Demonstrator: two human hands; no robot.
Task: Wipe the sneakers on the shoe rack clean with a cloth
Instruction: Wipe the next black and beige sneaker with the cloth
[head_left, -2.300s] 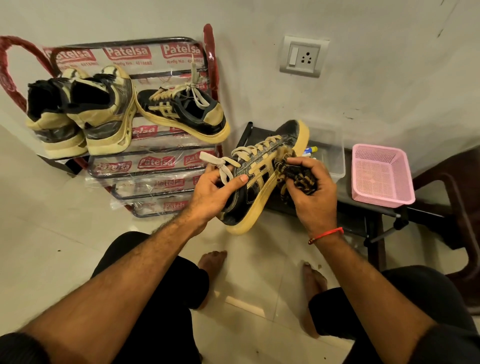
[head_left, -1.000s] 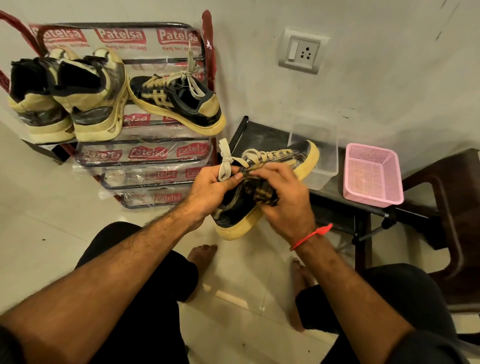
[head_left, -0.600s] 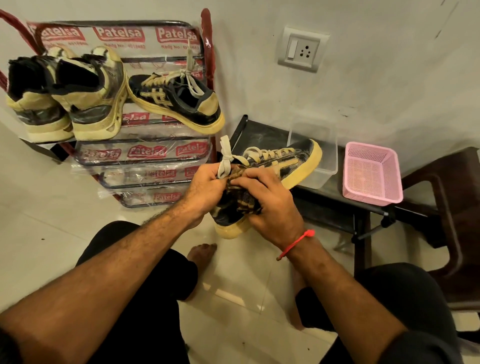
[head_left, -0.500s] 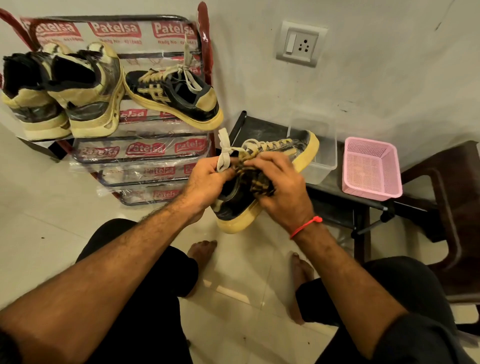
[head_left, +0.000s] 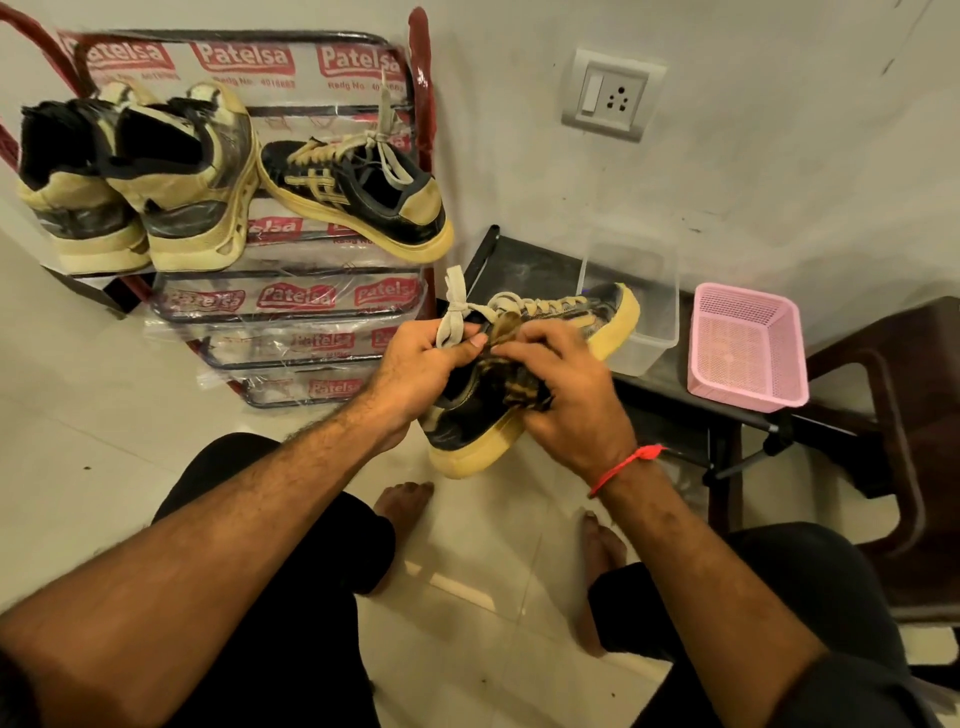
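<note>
- Both your bare arms reach forward from the bottom of the view and meet in the middle, above your knees and bare feet.
- Your left hand (head_left: 421, 364) comes in from the left. Its fingers curl round the heel end of the black sneaker with the thick yellow sole (head_left: 524, 384), and its thumb lies by the pale lace bow (head_left: 454, 312).
- Your right hand (head_left: 566, 395) comes in from the right, with a red thread band (head_left: 623, 462) on the wrist. Its fingers are bent and squeeze the dark brown-and-tan patterned cloth (head_left: 511, 376) against the side of that shoe.
- So both hands are closed tight: the left on the shoe, the right on the cloth.
- The shoe is in the air in front of you, toe pointing up and to the right, toward the clear plastic box (head_left: 649, 312).
- The red metal shoe rack wrapped in clear plastic (head_left: 291, 306) stands at the left against the wall. The wrap says "Patelsa" in white on red, many times. Small print under it reads "Redg No", but the digits are too blurry to read for sure.
- On the top shelf rest 3 more shoes: the matching black and yellow sneaker (head_left: 358, 197) and, left of it, 2 cream and grey sneakers (head_left: 140, 176) with their heels toward you.
- A pink plastic mesh basket (head_left: 748, 353) sits on the low black table (head_left: 524, 265), right of the clear box.
- A grey wall socket with a switch (head_left: 610, 96) is on the wall above.
</note>
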